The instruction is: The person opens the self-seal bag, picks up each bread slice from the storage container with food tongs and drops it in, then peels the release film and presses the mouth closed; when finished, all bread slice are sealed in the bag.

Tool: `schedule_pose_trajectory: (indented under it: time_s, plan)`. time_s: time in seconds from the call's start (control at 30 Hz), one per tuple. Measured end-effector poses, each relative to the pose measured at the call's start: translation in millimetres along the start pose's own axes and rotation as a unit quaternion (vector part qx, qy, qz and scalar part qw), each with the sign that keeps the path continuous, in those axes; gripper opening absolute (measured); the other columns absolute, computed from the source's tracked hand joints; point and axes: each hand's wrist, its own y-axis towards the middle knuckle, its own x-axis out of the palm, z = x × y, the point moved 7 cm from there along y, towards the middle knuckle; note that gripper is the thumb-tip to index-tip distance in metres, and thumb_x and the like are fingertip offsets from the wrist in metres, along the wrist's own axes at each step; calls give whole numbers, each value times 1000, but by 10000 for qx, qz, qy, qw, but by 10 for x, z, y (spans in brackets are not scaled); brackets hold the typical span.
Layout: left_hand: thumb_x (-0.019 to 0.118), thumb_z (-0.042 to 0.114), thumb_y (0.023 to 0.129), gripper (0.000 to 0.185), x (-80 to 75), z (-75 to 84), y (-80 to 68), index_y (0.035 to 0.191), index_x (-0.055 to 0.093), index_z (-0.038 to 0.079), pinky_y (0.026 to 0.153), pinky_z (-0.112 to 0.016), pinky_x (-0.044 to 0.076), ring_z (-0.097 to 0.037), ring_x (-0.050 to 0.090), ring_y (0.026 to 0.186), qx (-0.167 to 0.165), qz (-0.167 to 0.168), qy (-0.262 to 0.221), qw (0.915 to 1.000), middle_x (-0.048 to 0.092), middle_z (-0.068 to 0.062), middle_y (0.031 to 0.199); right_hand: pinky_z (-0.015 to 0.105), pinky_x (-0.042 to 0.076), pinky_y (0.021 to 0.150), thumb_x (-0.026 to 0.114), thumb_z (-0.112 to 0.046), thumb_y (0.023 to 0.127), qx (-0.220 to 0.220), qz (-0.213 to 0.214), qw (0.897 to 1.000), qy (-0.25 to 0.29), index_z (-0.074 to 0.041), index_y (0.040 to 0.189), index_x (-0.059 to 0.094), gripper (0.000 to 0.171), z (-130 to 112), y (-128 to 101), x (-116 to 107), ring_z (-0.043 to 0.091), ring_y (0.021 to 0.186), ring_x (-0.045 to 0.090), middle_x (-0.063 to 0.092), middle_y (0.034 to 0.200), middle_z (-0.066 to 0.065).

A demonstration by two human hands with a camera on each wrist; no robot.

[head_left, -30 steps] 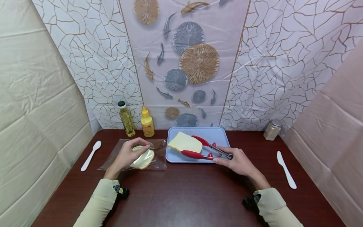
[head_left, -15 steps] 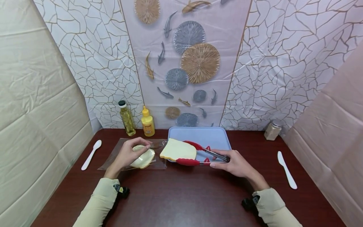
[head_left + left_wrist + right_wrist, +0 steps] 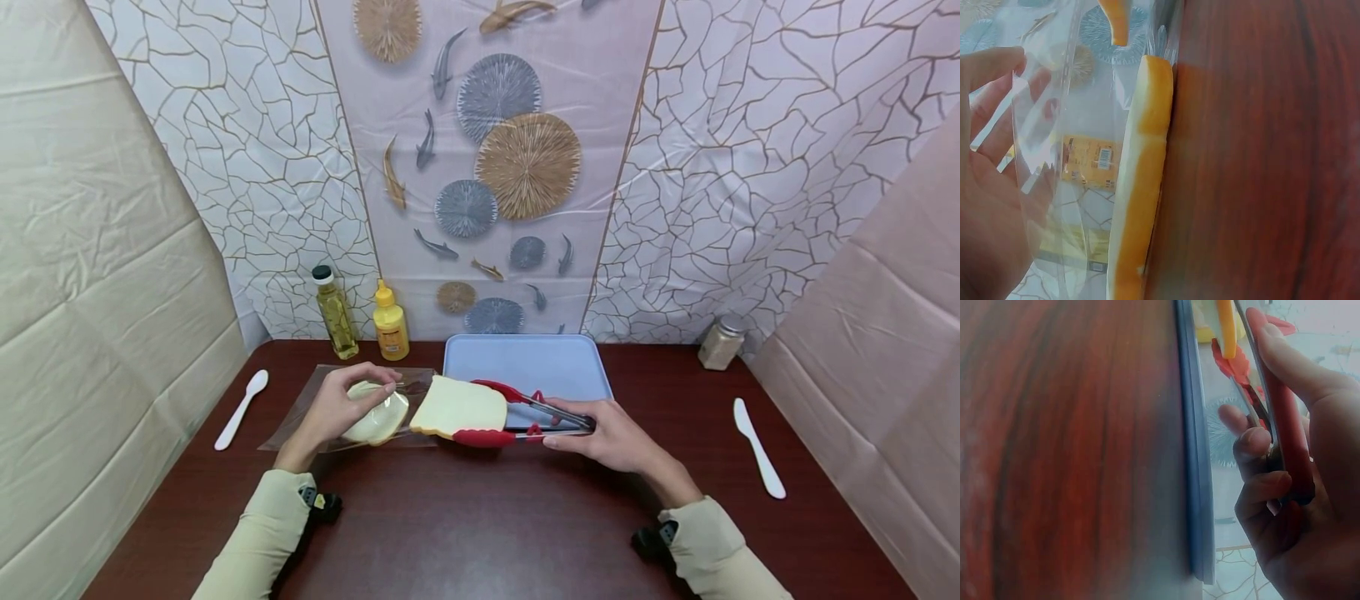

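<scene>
A clear plastic bag (image 3: 307,421) lies on the left of the table, and a bread slice (image 3: 1141,181) is inside it. My left hand (image 3: 347,407) pinches the bag's upper layer between thumb and fingers, lifting it above that slice. My right hand (image 3: 611,433) grips red-tipped tongs (image 3: 483,437) by their metal handles. Between the tongs' tips is a second bread slice (image 3: 461,406), held roughly flat beside the bag's right end; whether it touches the bag I cannot tell.
Behind the tongs is a light blue tray (image 3: 525,354). An oil bottle (image 3: 336,317) and a yellow squeeze bottle (image 3: 390,325) stand at the back left, a shaker (image 3: 722,343) at the back right. A white spoon (image 3: 242,410) lies left, a white knife (image 3: 757,450) right.
My right hand has moved left and nearer with the tongs, carrying the bread slice off the tray toward the bag. The left hand has stayed where it was, holding the bag.
</scene>
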Motion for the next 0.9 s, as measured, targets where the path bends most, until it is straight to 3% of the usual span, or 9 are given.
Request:
schedule_pose_trajectory:
  time_s: [0.17,0.33,0.57,0.7,0.9]
  plan:
    - [81,31,100,8,-6,-8,-4,101,79,24,114,-57,49,-12,73,118,-10,23,23,10000,81,7,117,25,54,78,87,-59,87,63,122,9998,-168,-33,149,66,71,-31,0,-33,21,101,70,79,128,-2]
    - [82,32,100,7,-4,-3,-2,100,79,26,113,-53,50,-12,74,119,-20,20,30,10000,81,8,117,25,54,78,87,-58,87,37,117,9998,-128,-31,149,66,71,-22,-12,-46,25,101,69,79,128,0]
    - [80,30,101,14,12,1,-25,104,80,16,114,-61,48,-14,73,121,32,-158,-49,9999,81,-2,122,26,54,78,87,-55,88,148,-68,9999,7,-31,150,65,70,6,-3,17,20,102,69,76,136,-2]
    - [80,29,101,14,21,-7,-32,105,81,16,116,-61,46,-15,73,122,15,-229,-47,9997,81,-6,123,25,54,74,87,-57,88,107,78,9998,-154,-31,150,65,71,-12,-9,-32,16,97,68,79,128,-2]
    - [80,30,101,5,15,-23,-25,103,80,25,115,-64,47,-15,72,122,-34,-267,-10,9996,81,2,122,25,52,64,88,-55,87,112,488,9984,-266,-30,149,67,70,2,-23,-199,15,86,66,81,110,-2]
